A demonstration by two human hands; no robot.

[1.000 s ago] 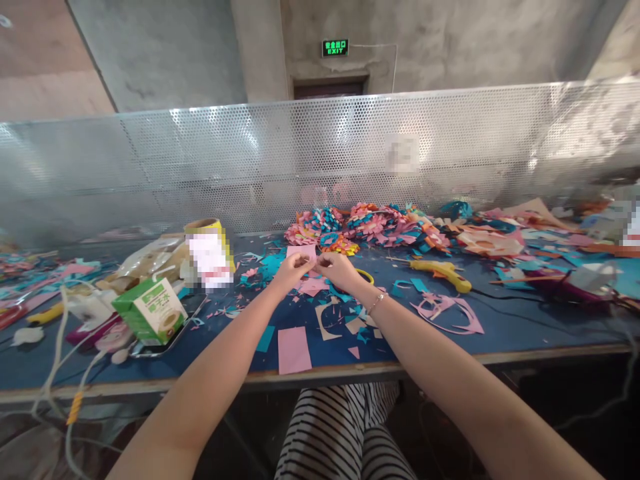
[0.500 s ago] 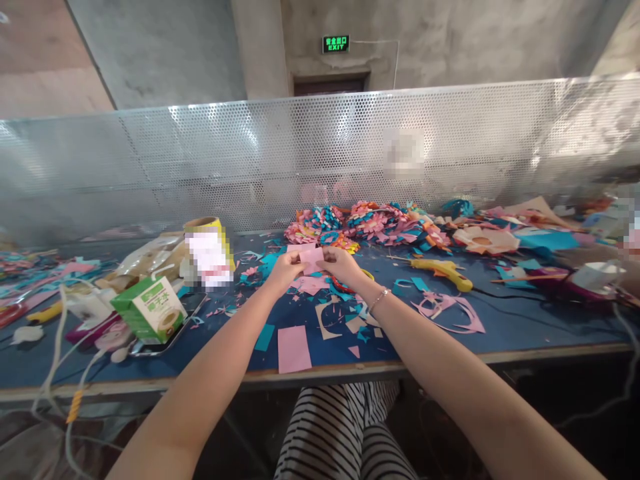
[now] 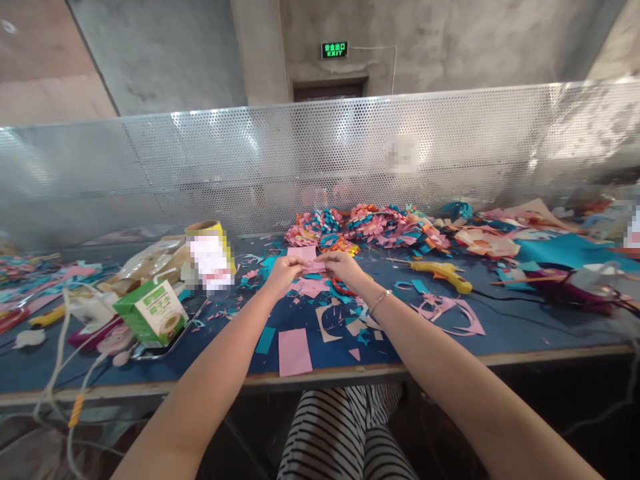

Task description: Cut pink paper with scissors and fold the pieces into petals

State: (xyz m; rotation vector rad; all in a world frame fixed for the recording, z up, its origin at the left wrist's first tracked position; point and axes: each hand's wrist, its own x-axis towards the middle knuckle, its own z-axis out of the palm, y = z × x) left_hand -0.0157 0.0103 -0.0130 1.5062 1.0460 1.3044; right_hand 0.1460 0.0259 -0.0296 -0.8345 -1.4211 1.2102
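A small piece of pink paper (image 3: 315, 266) is pinched between my two hands above the middle of the table. My left hand (image 3: 286, 275) grips its left end with thumb and fingers. Its right end is in the fingertips of my right hand (image 3: 346, 272). The paper shows as a narrow strip; whether it is folded or just tilted, I cannot tell. Behind it lies a flat pink sheet (image 3: 303, 251), and pink scraps (image 3: 311, 287) lie below. A red loop (image 3: 342, 288) is partly hidden by my right hand. Nearer me rests a pink rectangle (image 3: 295, 352).
Clusters of pink, blue and orange cut pieces (image 3: 380, 225) lie at the back. To the right is a yellow glue gun (image 3: 440, 273) with a black cord. A green drink carton (image 3: 153, 313) and a yellow roll (image 3: 227, 250) stand left. A perforated metal screen (image 3: 200, 167) rises behind.
The held pink paper showed a broad face before and now appears as a thin strip. Both hands keep their grip and have barely moved.
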